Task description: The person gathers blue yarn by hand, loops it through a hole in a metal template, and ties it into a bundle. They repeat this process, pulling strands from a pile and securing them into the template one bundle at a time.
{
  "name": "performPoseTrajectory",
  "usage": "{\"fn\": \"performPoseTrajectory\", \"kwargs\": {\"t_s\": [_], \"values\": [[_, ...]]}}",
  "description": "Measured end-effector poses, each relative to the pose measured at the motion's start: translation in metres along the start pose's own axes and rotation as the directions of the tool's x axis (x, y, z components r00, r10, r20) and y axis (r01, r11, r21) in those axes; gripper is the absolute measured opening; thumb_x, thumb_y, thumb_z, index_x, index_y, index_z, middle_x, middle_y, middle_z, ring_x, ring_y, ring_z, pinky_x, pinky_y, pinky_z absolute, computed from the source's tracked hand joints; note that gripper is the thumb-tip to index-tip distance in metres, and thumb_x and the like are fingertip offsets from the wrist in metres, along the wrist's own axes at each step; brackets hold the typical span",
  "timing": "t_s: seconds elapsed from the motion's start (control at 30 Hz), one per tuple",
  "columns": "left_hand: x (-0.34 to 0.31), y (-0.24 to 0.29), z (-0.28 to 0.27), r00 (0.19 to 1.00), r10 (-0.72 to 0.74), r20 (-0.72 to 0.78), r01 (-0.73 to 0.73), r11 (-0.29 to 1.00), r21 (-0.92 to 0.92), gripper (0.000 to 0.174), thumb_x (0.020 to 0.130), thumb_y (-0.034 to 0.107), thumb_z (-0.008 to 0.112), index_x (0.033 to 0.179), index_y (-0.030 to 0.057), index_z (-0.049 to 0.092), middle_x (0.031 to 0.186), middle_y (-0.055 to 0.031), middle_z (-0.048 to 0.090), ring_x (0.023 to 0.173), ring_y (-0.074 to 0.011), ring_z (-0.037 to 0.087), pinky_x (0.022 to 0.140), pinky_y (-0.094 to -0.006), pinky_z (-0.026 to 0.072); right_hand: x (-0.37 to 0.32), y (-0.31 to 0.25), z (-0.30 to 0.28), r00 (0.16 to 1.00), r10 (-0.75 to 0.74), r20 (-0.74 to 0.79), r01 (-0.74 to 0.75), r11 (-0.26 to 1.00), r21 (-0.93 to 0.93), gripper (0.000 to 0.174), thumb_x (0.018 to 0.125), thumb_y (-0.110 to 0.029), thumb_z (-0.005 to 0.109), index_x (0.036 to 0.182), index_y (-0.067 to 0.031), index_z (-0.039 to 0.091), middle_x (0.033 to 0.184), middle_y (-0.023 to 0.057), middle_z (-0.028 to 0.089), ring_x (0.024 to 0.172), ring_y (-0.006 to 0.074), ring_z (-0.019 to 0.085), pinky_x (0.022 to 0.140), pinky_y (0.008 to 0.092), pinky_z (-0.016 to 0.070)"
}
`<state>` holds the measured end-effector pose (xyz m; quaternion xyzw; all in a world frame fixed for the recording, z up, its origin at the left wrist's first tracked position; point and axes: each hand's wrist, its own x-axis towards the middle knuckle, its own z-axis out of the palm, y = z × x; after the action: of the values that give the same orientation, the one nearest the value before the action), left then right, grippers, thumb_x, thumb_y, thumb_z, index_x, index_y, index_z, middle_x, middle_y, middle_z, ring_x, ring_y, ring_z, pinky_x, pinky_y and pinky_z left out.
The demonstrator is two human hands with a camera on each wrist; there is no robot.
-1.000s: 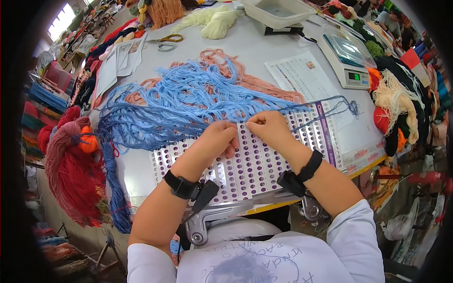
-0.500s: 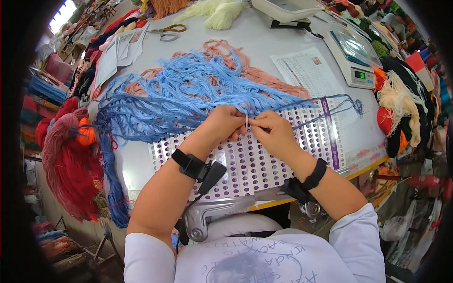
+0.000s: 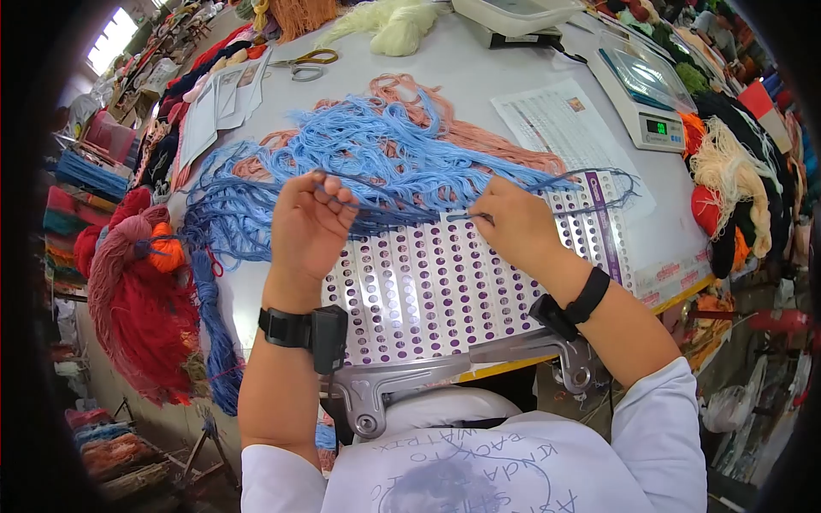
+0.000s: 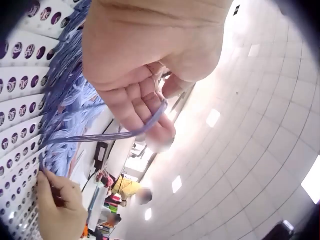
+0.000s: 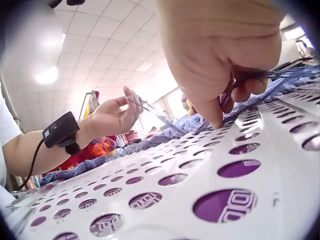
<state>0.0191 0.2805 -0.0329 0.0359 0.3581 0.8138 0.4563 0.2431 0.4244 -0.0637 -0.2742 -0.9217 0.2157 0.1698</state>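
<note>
In the head view, a dark blue yarn strand [image 3: 385,221] runs between the left hand [image 3: 312,227] and the right hand [image 3: 517,224], over a loose heap of light blue yarn [image 3: 359,150] and in front of salmon yarn [image 3: 492,144]. White perforated strips [image 3: 419,295] lie at the near edge of the counter [image 3: 475,77]. The likeliest trouble is a tangle: the dark and light yarns overlap without order, so a sharp pull could drag neighbouring threads along and knot them. The dark loop [image 3: 617,174] beyond the right hand could also snag on the strips' edges. Both hands look narrow, fingers bent on yarn.

In the left wrist view, the strand rises from the heap and bends over a fingertip of the left hand, which is raised, palm turned to the camera. Thumb and fingers are curled in a pinch; the exact grip is partly hidden. With so little yarn caught, it might slip off if the line tightened.

In the right wrist view, the right hand sits low, just above the strips, with bent fingers closed around several dark threads. Whether any light blue is caught among them I cannot tell; if so, it might be pulled along too.
</note>
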Motion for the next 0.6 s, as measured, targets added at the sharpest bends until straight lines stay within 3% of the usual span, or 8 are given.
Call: {"fn": "performPoseTrajectory", "kwargs": {"t_s": [0.1,0.2,0.27,0.3,0.37,0.47,0.5,0.6], "values": [[-0.002,-0.016,0.005,0.938,-0.161,0.306,0.133,0.985,0.112,0.018,0.090,0.013,0.051,0.104,0.0026,0.052,0.112,-0.0192,0.059,0.079,-0.0211,0.066,0.058,-0.0246,0.0534,0.003,0.000,0.002,0.990,-0.135,-0.030,0.132,0.987,-0.096,0.008,0.072,-0.011,0.063,0.079,-0.0079,0.064,0.084,0.0073,0.055,0.083,0.0250,0.057,0.070,0.0378,0.0471],[-0.004,-0.047,0.025,0.892,-0.256,0.372,0.152,0.946,0.287,0.013,0.089,0.008,0.051,0.101,0.0051,0.050,0.115,-0.0201,0.057,0.074,-0.0195,0.066,0.055,-0.0247,0.0532,0.006,0.001,0.002,0.966,-0.249,-0.069,0.237,0.960,-0.149,0.006,0.074,-0.009,0.061,0.079,-0.0073,0.059,0.086,0.0089,0.054,0.089,0.0267,0.054,0.075,0.0404,0.0443],[-0.004,-0.071,0.033,0.905,-0.301,0.300,0.018,0.734,0.679,0.008,0.087,0.002,0.052,0.092,0.0063,0.047,0.102,-0.0141,0.061,0.068,-0.0171,0.067,0.056,-0.0201,0.0513,0.008,-0.003,-0.002,0.953,-0.275,-0.126,0.275,0.961,-0.021,0.010,0.074,-0.008,0.060,0.082,-0.0060,0.055,0.087,0.0101,0.053,0.090,0.0299,0.052,0.079,0.0412,0.0418],[-0.002,-0.079,0.034,0.906,-0.300,0.300,0.019,0.736,0.677,0.008,0.087,0.002,0.052,0.092,0.0063,0.047,0.102,-0.0141,0.061,0.068,-0.0171,0.067,0.056,-0.0201,0.0513,0.008,-0.004,-0.003,0.953,-0.276,-0.123,0.276,0.961,-0.022,0.010,0.074,-0.008,0.060,0.082,-0.0060,0.055,0.087,0.0101,0.053,0.090,0.0299,0.052,0.079,0.0412,0.0418],[0.001,-0.091,0.035,0.905,-0.229,0.358,-0.176,0.567,0.805,0.015,0.086,0.000,0.054,0.084,0.0064,0.041,0.088,-0.0087,0.060,0.068,-0.0150,0.065,0.054,-0.0198,0.0491,0.008,-0.004,-0.003,0.959,-0.252,-0.131,0.260,0.965,0.048,0.017,0.074,-0.006,0.059,0.090,-0.0057,0.053,0.087,0.0108,0.053,0.090,0.0312,0.051,0.080,0.0414,0.0413],[0.002,-0.074,0.028,0.948,-0.121,0.294,-0.199,0.497,0.845,0.013,0.086,0.003,0.055,0.084,0.0071,0.043,0.075,-0.0028,0.055,0.063,-0.0106,0.060,0.052,-0.0196,0.0455,0.004,0.003,0.011,0.971,-0.211,-0.110,0.222,0.970,0.097,0.024,0.072,-0.002,0.058,0.095,-0.0053,0.052,0.090,0.0121,0.052,0.091,0.0316,0.050,0.082,0.0411,0.0406],[0.002,-0.059,0.023,0.952,-0.090,0.292,-0.192,0.566,0.802,0.013,0.086,0.004,0.055,0.083,0.0083,0.043,0.072,-0.0013,0.054,0.061,-0.0087,0.055,0.052,-0.0192,0.0440,0.003,0.009,0.014,0.970,-0.237,-0.048,0.237,0.971,-0.005,0.031,0.070,0.002,0.056,0.100,-0.0040,0.051,0.093,0.0128,0.052,0.092,0.0314,0.050,0.083,0.0410,0.0406],[0.001,0.012,-0.007,0.980,0.013,0.201,-0.152,0.704,0.694,0.012,0.087,0.008,0.054,0.081,0.0125,0.045,0.064,0.0041,0.042,0.054,-0.0042,0.039,0.050,-0.0183,0.0347,0.003,0.009,0.016,0.969,-0.243,-0.039,0.242,0.970,-0.017,0.031,0.071,0.002,0.056,0.101,-0.0038,0.051,0.097,0.0122,0.051,0.095,0.0315,0.050,0.085,0.0409,0.0407]]}}
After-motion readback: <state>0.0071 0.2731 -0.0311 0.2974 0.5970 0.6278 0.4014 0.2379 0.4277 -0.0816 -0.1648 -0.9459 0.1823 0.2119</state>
